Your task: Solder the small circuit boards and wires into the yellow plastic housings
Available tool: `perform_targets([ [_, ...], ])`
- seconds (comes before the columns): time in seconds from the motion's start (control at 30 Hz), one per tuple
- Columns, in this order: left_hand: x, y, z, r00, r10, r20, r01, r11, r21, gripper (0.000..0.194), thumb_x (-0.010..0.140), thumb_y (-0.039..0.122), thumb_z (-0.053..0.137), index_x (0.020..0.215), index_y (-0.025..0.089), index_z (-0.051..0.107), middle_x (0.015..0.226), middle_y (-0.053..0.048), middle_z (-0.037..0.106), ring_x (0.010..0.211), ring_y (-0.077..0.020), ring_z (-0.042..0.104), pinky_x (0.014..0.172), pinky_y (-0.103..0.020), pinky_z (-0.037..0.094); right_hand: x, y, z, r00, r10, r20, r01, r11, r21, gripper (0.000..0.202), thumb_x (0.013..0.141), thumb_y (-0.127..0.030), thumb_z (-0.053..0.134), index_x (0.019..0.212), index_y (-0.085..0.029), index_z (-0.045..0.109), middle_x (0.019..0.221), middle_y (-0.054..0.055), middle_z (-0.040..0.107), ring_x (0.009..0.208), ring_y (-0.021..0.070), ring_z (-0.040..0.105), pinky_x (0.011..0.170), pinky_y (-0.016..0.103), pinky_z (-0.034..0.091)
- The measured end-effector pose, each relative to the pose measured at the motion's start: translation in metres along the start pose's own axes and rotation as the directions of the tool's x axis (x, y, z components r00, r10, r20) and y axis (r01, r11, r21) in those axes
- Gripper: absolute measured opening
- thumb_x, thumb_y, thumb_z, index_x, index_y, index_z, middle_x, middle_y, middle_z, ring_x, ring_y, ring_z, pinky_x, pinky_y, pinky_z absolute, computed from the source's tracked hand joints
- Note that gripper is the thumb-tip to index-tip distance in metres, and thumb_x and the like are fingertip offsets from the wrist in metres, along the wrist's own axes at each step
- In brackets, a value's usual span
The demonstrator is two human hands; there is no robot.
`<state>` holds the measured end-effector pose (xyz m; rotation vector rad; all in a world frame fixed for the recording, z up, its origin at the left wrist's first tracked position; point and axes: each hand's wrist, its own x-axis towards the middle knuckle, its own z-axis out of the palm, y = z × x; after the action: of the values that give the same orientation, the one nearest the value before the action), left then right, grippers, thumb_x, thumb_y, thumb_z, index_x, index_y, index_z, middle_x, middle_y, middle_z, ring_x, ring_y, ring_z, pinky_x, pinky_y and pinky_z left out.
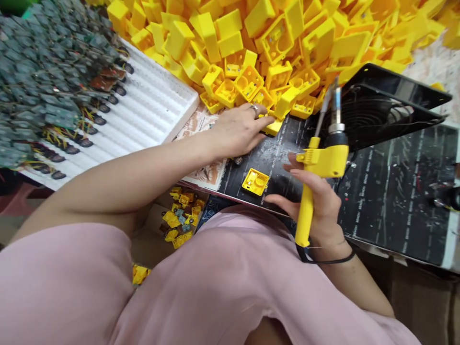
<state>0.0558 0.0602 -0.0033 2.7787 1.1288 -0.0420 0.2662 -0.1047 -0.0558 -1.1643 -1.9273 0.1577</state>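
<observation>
- While the heap of yellow cases (pixel 230 43) fills the far side of the tabletop (pixel 381 206), my left hand (pixel 239 127) is at its near edge, over a yellow piece (pixel 273 127); whether it grips, I can't tell.
- My right hand (pixel 323 203) grasps the yellow soldering gun (pixel 325 160), its long axis pointing away from me.
- One open yellow case (pixel 256 182) lies between my hands, nearer the right, just beside that thumb.

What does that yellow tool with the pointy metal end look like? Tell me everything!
The yellow tool is shaped like a gun, with a long handle and a chunky body that look like plastic. A black collar carries a shiny metal shaft; beside it runs a thinner metal tube. Both point away from the person. The right hand holds it above the black mat. A black cord loops near the wrist. The tip is too blurry to describe.
</observation>
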Motion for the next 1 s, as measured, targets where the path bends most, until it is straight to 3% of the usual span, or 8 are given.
perform_targets([
  [0.1,0.02,0.014,-0.002,0.997,-0.042,0.067,0.036,0.996,0.081,0.052,0.114,0.03,0.053,0.162,0.011,0.063,0.176,-0.028,0.053,0.157,-0.0452,0.06,0.112,-0.051,0.061,-0.006,0.001,-0.011,0.998,0.048,-0.05,-0.05,0.998,-0.029,0.071,0.099,-0.024,0.09,0.16,-0.038,0.056,0.147,0.009,0.081,0.121,0.0311,0.086,0.105,0.048,0.075],
  [0.23,0.011,0.002,0.0,0.997,0.058,0.05,-0.065,0.984,0.163,0.044,0.116,0.027,0.041,0.139,0.013,0.076,0.154,-0.023,0.07,0.141,-0.0407,0.07,0.095,-0.046,0.063,-0.008,0.007,-0.028,0.999,0.026,-0.022,-0.029,0.991,-0.134,0.066,0.101,-0.023,0.088,0.158,-0.037,0.057,0.136,0.005,0.085,0.114,0.0276,0.088,0.097,0.038,0.075],
  [0.33,0.001,-0.011,0.004,0.993,0.11,0.034,-0.114,0.982,0.15,0.039,0.115,0.029,0.045,0.129,0.012,0.078,0.15,-0.021,0.073,0.139,-0.0402,0.071,0.1,-0.048,0.064,0.005,0.014,-0.04,1.0,0.007,0.017,-0.002,0.971,-0.24,0.058,0.104,-0.029,0.086,0.154,-0.036,0.059,0.129,0.005,0.085,0.119,0.0299,0.086,0.101,0.041,0.074],
  [0.53,0.018,0.004,0.002,0.998,0.019,0.056,-0.024,0.995,0.095,0.057,0.115,0.033,0.055,0.166,0.008,0.057,0.172,-0.025,0.059,0.155,-0.0428,0.061,0.121,-0.056,0.058,0.09,0.047,-0.028,0.964,0.022,0.264,0.082,0.923,-0.375,0.041,0.12,-0.03,0.051,0.16,-0.026,0.059,0.142,0.011,0.079,0.131,0.0286,0.08,0.112,0.046,0.068],
  [0.6,0.023,0.008,0.001,0.996,0.009,0.089,-0.021,0.991,0.135,0.054,0.115,0.03,0.054,0.163,0.007,0.061,0.17,-0.024,0.061,0.155,-0.0429,0.061,0.121,-0.057,0.057,0.122,0.063,-0.012,0.941,0.039,0.336,0.101,0.916,-0.389,0.043,0.119,-0.026,0.049,0.161,-0.026,0.06,0.156,0.013,0.073,0.15,0.0306,0.069,0.122,0.048,0.063],
  [0.7,0.017,0.001,-0.002,0.995,0.007,0.098,-0.021,0.989,0.148,0.045,0.114,0.03,0.056,0.15,0.007,0.07,0.155,-0.024,0.072,0.151,-0.0428,0.064,0.12,-0.055,0.058,0.152,0.082,0.009,0.898,0.083,0.432,0.123,0.896,-0.427,0.043,0.118,-0.02,0.042,0.154,-0.024,0.066,0.14,0.013,0.079,0.141,0.031,0.074,0.123,0.053,0.06],
  [0.87,-0.002,-0.028,-0.008,0.986,0.086,0.142,-0.07,0.992,-0.109,0.041,0.105,0.05,0.067,0.132,0.021,0.078,0.122,-0.007,0.083,0.129,-0.0335,0.076,0.108,-0.042,0.061,0.152,0.082,0.017,0.904,0.101,0.415,0.134,0.856,-0.5,0.041,0.12,-0.027,0.041,0.154,-0.03,0.064,0.113,0.007,0.082,0.109,0.0256,0.081,0.095,0.038,0.065],
  [1.0,0.005,-0.04,-0.006,0.957,0.165,0.238,-0.062,0.92,-0.386,0.052,0.109,0.062,0.047,0.122,0.023,0.078,0.104,-0.001,0.082,0.092,-0.0199,0.079,0.088,-0.03,0.061,0.141,0.073,0.011,0.903,0.114,0.413,0.12,0.859,-0.498,0.04,0.123,-0.033,0.04,0.153,-0.025,0.064,0.112,0.006,0.08,0.1,0.0217,0.082,0.083,0.029,0.061],
])
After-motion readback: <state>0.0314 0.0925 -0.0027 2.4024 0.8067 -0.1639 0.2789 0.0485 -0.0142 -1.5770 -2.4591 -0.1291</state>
